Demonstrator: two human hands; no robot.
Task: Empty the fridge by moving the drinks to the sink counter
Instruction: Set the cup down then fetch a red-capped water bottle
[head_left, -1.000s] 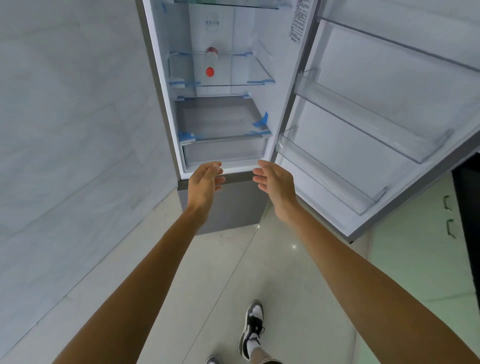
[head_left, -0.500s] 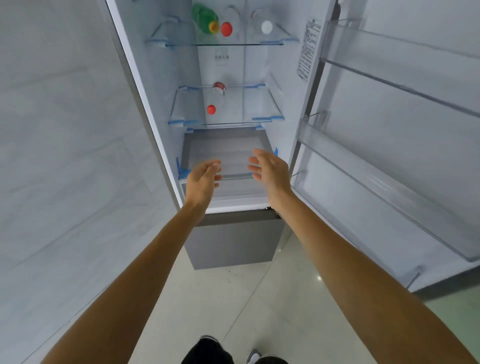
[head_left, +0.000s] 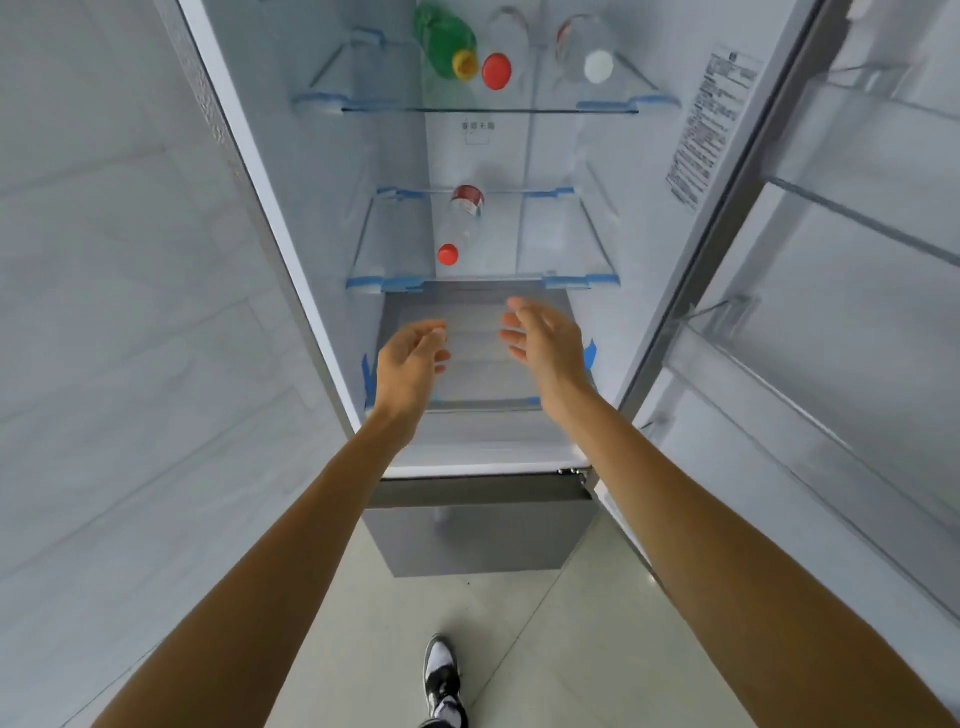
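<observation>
The fridge stands open in front of me. On its upper glass shelf (head_left: 488, 110) are a green bottle with a yellow cap (head_left: 445, 44), a clear bottle with a red cap (head_left: 501, 60) and a clear bottle with a white cap (head_left: 587, 49). One shelf lower stands a clear bottle with a red cap and red label (head_left: 460, 226). My left hand (head_left: 410, 366) and my right hand (head_left: 545, 345) are both raised in front of the bottom drawer (head_left: 478, 338), fingers apart, holding nothing, below the lone bottle.
The open fridge door (head_left: 831, 322) with bare clear bins swings out on the right. A grey tiled wall (head_left: 119, 338) runs close along the left. Below the fridge compartment is a grey freezer front (head_left: 478, 540). My shoe (head_left: 441, 675) is on the pale floor tiles.
Both hands have risen and reached further toward the fridge interior. The view tilted up, bringing the upper shelf with three bottles into sight. Nothing was taken hold of.
</observation>
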